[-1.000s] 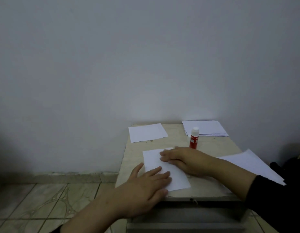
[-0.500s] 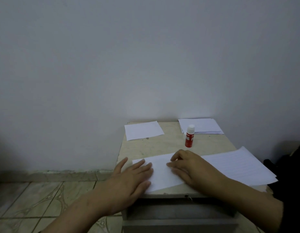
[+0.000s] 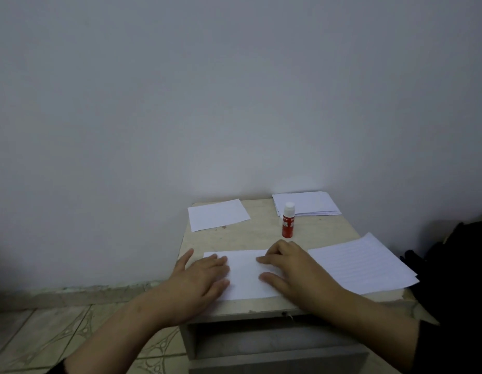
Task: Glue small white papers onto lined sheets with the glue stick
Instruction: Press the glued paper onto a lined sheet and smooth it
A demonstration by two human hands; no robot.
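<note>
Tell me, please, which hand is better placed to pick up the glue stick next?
The right hand, probably. The glue stick stands upright just beyond its fingers, while the left hand lies flat on the white paper, farther away, and can keep it steady.

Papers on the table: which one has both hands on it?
The white paper at the table's near edge: left hand and right hand press it flat. The far-left sheet, far stack and lined sheets lie untouched.
</note>
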